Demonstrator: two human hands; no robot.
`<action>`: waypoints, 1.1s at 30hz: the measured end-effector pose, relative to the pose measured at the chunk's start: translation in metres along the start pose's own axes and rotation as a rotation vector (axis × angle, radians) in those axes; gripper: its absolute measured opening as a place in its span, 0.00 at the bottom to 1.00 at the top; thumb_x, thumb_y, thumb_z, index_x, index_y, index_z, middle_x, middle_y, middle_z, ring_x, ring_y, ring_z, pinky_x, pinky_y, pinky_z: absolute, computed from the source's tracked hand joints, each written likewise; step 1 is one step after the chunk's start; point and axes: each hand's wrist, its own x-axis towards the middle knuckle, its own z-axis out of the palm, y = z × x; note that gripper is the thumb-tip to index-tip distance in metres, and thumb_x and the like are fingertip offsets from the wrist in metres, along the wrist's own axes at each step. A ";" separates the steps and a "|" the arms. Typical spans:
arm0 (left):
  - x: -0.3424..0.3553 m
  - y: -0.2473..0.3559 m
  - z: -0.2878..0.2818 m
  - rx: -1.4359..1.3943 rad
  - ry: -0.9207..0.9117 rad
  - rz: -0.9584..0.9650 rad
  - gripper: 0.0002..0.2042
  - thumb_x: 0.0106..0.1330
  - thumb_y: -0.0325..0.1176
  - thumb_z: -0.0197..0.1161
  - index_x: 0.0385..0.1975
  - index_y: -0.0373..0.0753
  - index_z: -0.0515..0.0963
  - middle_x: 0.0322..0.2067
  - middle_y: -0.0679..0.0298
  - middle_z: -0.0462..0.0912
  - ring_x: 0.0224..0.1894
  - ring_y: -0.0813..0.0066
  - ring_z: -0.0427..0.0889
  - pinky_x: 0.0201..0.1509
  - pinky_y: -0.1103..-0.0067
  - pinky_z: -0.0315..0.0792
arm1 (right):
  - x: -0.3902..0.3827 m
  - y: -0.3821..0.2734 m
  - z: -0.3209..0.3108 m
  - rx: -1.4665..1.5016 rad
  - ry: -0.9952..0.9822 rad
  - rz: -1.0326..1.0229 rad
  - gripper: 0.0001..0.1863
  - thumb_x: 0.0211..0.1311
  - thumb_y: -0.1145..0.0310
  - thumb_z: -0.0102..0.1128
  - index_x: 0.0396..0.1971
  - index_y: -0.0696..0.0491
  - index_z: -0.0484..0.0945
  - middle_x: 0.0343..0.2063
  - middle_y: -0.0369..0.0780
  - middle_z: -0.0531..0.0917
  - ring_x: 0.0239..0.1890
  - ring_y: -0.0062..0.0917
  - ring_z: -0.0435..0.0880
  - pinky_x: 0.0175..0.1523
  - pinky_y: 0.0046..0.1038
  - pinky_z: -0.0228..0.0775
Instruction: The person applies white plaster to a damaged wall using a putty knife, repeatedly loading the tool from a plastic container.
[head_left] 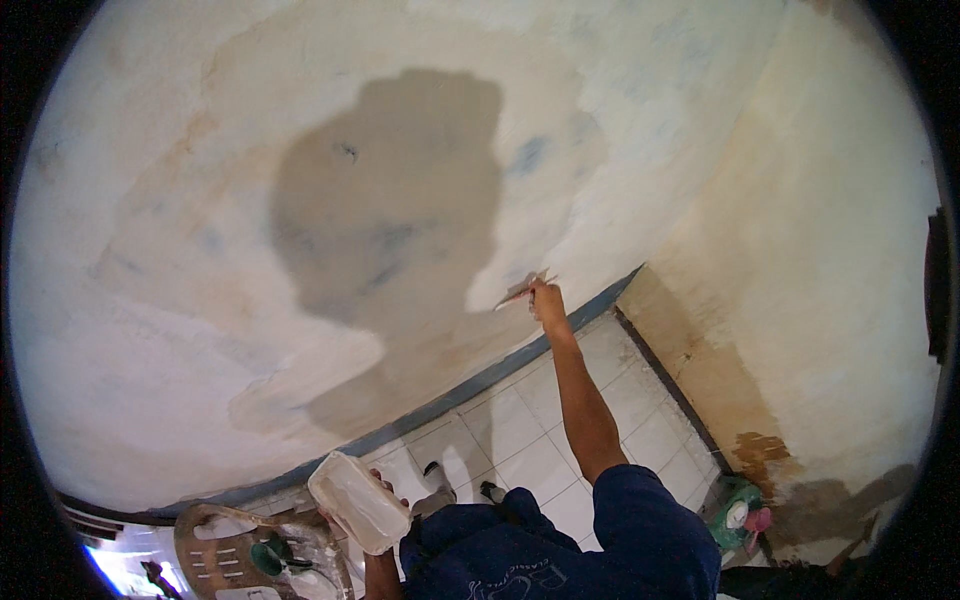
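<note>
My right hand (547, 303) is closed around the handle of a putty knife (516, 295), my arm stretched out ahead. The wide, thin blade lies at the patchy white and beige wall (200, 260), low down near the corner; whether its edge presses on the surface is hard to tell. Close to my body, my left hand (388, 486) grips a white rectangular plastic tub (345, 492), its fingers showing at the far rim and the rest hidden under it. Whitish paste coats the inside of the tub.
A blue-grey skirting (450, 398) runs between wall and white floor tiles (520, 440). At lower left stands a stained brown plastic chair (200, 560) bearing a dark green object (268, 556). A green bag (735, 505) with pink cloth sits by the right wall (800, 300).
</note>
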 end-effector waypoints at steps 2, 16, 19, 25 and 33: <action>0.004 -0.002 0.004 0.009 -0.039 -0.028 0.46 0.53 0.67 0.63 0.68 0.49 0.56 0.64 0.49 0.61 0.63 0.44 0.64 0.56 0.34 0.59 | -0.023 -0.052 -0.001 0.095 0.043 -0.035 0.16 0.59 0.62 0.53 0.14 0.51 0.69 0.11 0.33 0.68 0.08 0.19 0.62 0.12 0.22 0.51; 0.014 0.010 -0.016 0.100 -0.205 -0.057 0.49 0.51 0.71 0.61 0.69 0.48 0.54 0.64 0.47 0.60 0.66 0.44 0.59 0.59 0.31 0.55 | -0.059 -0.076 -0.087 0.031 0.096 -0.171 0.18 0.61 0.61 0.45 0.20 0.56 0.79 0.17 0.41 0.82 0.12 0.18 0.69 0.17 0.21 0.58; 0.003 0.017 -0.019 0.121 -0.122 -0.047 0.50 0.51 0.71 0.60 0.69 0.48 0.54 0.64 0.47 0.59 0.66 0.43 0.59 0.58 0.30 0.55 | -0.035 0.010 -0.067 -0.362 0.026 -0.216 0.19 0.60 0.63 0.45 0.18 0.56 0.81 0.14 0.38 0.78 0.12 0.18 0.66 0.17 0.24 0.57; 0.006 0.012 -0.032 0.053 -0.045 -0.041 0.46 0.54 0.72 0.56 0.68 0.51 0.55 0.64 0.51 0.62 0.63 0.46 0.65 0.56 0.35 0.61 | -0.026 0.162 -0.006 -0.722 -0.096 -0.737 0.18 0.60 0.64 0.46 0.22 0.57 0.83 0.09 0.32 0.69 0.09 0.16 0.60 0.14 0.23 0.50; 0.006 0.005 -0.005 0.033 -0.053 0.033 0.50 0.50 0.72 0.61 0.68 0.47 0.53 0.61 0.46 0.61 0.61 0.40 0.65 0.51 0.29 0.63 | -0.069 0.111 0.073 0.246 -0.139 0.305 0.17 0.60 0.61 0.48 0.17 0.53 0.75 0.11 0.31 0.68 0.08 0.14 0.56 0.12 0.20 0.44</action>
